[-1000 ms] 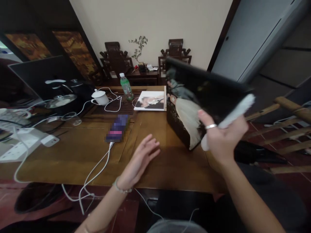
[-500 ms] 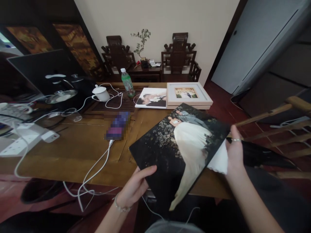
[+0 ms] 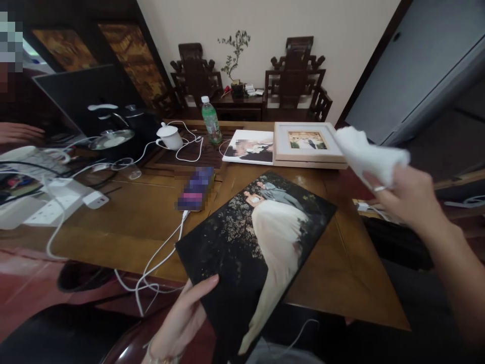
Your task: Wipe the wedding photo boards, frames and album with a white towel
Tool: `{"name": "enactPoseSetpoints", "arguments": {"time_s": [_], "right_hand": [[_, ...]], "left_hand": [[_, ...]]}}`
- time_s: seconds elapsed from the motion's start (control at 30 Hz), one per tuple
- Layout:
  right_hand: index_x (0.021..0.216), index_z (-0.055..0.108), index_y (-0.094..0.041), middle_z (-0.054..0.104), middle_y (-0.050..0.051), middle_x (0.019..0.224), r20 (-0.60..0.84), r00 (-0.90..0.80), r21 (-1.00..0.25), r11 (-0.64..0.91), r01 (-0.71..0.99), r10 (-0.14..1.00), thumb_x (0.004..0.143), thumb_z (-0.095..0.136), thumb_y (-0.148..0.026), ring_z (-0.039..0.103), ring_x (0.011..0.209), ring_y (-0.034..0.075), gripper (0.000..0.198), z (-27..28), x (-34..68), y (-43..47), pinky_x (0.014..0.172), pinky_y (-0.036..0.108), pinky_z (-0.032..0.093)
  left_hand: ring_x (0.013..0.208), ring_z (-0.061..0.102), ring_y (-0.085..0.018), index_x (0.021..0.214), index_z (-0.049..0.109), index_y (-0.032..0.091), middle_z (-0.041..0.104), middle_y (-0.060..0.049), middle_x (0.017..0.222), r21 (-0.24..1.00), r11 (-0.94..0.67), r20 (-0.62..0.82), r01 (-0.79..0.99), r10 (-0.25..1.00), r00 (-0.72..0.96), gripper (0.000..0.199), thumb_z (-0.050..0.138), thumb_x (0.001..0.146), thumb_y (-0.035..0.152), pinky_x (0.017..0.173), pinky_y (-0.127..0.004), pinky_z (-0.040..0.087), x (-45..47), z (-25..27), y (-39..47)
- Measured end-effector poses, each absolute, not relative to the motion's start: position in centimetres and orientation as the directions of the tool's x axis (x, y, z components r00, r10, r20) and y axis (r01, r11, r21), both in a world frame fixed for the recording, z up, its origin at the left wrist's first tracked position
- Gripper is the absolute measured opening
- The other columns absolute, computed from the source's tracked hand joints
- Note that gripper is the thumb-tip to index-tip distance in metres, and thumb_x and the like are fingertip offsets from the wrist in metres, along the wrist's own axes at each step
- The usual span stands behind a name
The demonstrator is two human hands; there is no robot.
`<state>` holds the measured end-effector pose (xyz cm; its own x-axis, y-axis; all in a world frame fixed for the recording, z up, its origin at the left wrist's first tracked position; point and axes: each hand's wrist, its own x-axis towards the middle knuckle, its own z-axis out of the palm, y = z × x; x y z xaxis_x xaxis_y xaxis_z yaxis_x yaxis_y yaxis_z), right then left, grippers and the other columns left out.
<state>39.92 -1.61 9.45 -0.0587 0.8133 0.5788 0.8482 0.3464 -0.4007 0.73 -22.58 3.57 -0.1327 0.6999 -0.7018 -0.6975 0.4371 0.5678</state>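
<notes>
A dark wedding photo panel (image 3: 235, 253), showing a couple and a long pale gown, is tilted above the near edge of the wooden table (image 3: 364, 283). My left hand (image 3: 189, 308) grips its lower left edge, thumb on the front and fingers hidden beneath. Off to the right, my right hand (image 3: 409, 197) is raised and closed around a white tissue (image 3: 373, 154), apart from the panel. Beyond the panel lie a white-edged photo print (image 3: 250, 146) and a pale framed wedding photo (image 3: 308, 141), side by side on the table.
A phone (image 3: 195, 189) on a white cable lies left of the panel. Behind it stand a green-labelled bottle (image 3: 211, 121) and a lidded white cup (image 3: 169, 136). A power strip (image 3: 56, 202) and a pot (image 3: 113, 141) are at left. Another person's hand (image 3: 20, 133) shows at far left.
My right hand has let go of the panel's right edge and lifted the tissue up and to the right. My left hand still holds the panel, which sits further left in view.
</notes>
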Motion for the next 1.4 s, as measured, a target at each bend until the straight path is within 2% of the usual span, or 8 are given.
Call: {"name": "enactPoseSetpoints", "arguments": {"time_s": [0.1, 0.23, 0.33, 0.57, 0.7, 0.93, 1.13, 1.4], "right_hand": [[0.072, 0.057, -0.023, 0.061, 0.025, 0.130, 0.332, -0.502, -0.092, 0.557, 0.825, 0.798, 0.076, 0.049, -0.003, 0.058, 0.122, 0.034, 0.022, 7.2, 39.8, -3.2, 0.092, 0.050, 0.048], [0.075, 0.061, -0.021, 0.046, 0.016, 0.150, 0.281, -0.703, -0.006, 0.734, 0.679, 0.653, 0.084, 0.051, -0.011, 0.040, 0.140, 0.037, 0.017, 5.5, 37.4, -5.6, 0.108, 0.063, 0.037], [0.070, 0.063, -0.024, 0.059, 0.007, 0.140, 0.390, -0.696, -0.018, 0.761, 0.649, 0.603, 0.083, 0.066, -0.032, 0.048, 0.134, 0.035, 0.016, 6.4, 35.7, -6.8, 0.112, 0.063, 0.035], [0.083, 0.072, -0.027, 0.077, 0.001, 0.104, 0.609, -0.562, -0.168, 0.783, 0.599, 0.561, 0.086, 0.059, -0.027, 0.069, 0.105, 0.026, 0.013, 9.2, 32.2, -2.6, 0.103, 0.052, 0.049], [0.098, 0.071, -0.021, 0.074, 0.007, 0.109, 0.522, -0.662, -0.076, 0.802, 0.593, 0.539, 0.094, 0.047, -0.028, 0.066, 0.109, 0.025, 0.025, 9.7, 28.6, 3.4, 0.098, 0.044, 0.050], [0.121, 0.059, -0.006, 0.061, 0.021, 0.125, 0.080, -0.784, 0.381, 0.708, 0.594, 0.615, 0.093, 0.046, -0.019, 0.051, 0.120, 0.032, 0.034, 9.3, 19.9, 11.5, 0.095, 0.041, 0.042], [0.135, 0.050, -0.001, 0.053, 0.028, 0.137, -0.070, -0.733, 0.405, 0.691, 0.599, 0.677, 0.084, 0.066, -0.041, 0.048, 0.126, 0.039, 0.067, 7.5, 15.8, 15.9, 0.102, 0.049, 0.037], [0.138, 0.046, 0.001, 0.060, 0.029, 0.125, -0.149, -0.743, 0.402, 0.726, 0.557, 0.652, 0.100, 0.037, -0.035, 0.061, 0.109, 0.032, 0.053, 6.3, 15.8, 16.7, 0.092, 0.043, 0.043]], "left_hand": [[0.100, 0.074, -0.024, 0.133, 0.061, 0.027, 0.078, -0.002, 0.106, 0.591, 0.364, -0.706, -0.720, 0.666, -0.242, 0.064, 0.068, 0.075, -0.001, 0.095, -0.032, 0.059, 1.8, 3.6, -21.7], [0.106, 0.072, -0.018, 0.135, 0.058, 0.031, 0.074, 0.000, 0.117, 0.630, 0.263, -0.647, -0.730, 0.699, -0.306, 0.060, 0.064, 0.084, 0.000, 0.092, -0.023, 0.059, 3.3, 3.7, -20.8], [0.109, 0.070, -0.016, 0.134, 0.058, 0.031, 0.073, 0.001, 0.120, 0.644, 0.227, -0.619, -0.730, 0.716, -0.323, 0.054, 0.062, 0.089, 0.002, 0.087, -0.019, 0.060, 4.2, 3.7, -20.0], [0.116, 0.067, -0.020, 0.139, 0.052, 0.033, 0.071, 0.001, 0.124, 0.653, 0.184, -0.568, -0.735, 0.761, -0.314, 0.060, 0.066, 0.088, 0.005, 0.088, -0.024, 0.062, 4.9, 3.2, -18.5], [0.116, 0.067, -0.020, 0.140, 0.051, 0.032, 0.070, -0.001, 0.126, 0.644, 0.165, -0.551, -0.747, 0.778, -0.303, 0.061, 0.067, 0.088, 0.006, 0.089, -0.024, 0.061, 5.0, 2.8, -18.1], [0.112, 0.069, -0.022, 0.138, 0.054, 0.027, 0.068, -0.006, 0.128, 0.670, 0.113, -0.534, -0.734, 0.760, -0.371, 0.057, 0.069, 0.087, 0.008, 0.088, -0.028, 0.062, 5.2, 2.9, -17.7], [0.108, 0.069, -0.022, 0.132, 0.059, 0.027, 0.069, -0.006, 0.126, 0.676, 0.128, -0.516, -0.726, 0.786, -0.341, 0.053, 0.077, 0.082, 0.019, 0.084, -0.027, 0.062, 4.8, 2.3, -17.9], [0.103, 0.070, -0.027, 0.130, 0.060, 0.024, 0.073, -0.007, 0.112, 0.662, 0.107, -0.428, -0.742, 0.866, -0.258, 0.059, 0.082, 0.075, 0.022, 0.081, -0.035, 0.062, 4.8, 1.2, -18.6]]}}
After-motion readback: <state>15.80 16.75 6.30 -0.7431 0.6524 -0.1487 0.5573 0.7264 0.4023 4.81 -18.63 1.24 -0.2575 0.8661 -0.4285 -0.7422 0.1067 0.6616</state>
